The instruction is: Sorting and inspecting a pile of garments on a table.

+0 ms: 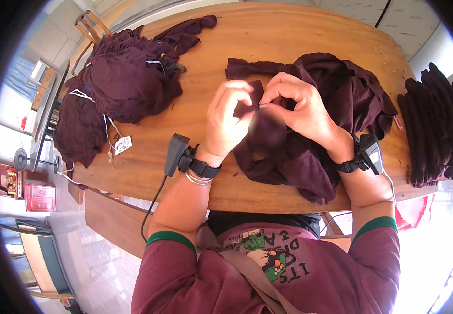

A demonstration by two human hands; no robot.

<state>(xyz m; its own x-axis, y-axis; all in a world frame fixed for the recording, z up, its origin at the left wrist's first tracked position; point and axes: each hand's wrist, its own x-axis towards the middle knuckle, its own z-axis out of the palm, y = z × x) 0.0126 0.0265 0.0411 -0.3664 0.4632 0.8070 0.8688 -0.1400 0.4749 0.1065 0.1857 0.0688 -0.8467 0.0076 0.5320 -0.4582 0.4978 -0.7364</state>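
Two-handed, pinches the maroon garment [336, 89] on the table [289, 26] tightly in the right hand [304, 107], cannot tell the closure of the left hand [226, 115], and could snag if tugged unevenly.

Dark maroon cloth [341, 97], orange-brown table [279, 31]

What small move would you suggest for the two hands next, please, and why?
Perhaps ease the left hand slightly aside: the right hand pinches close beside it over the dark cloth, and together they hide much of the spot being handled.
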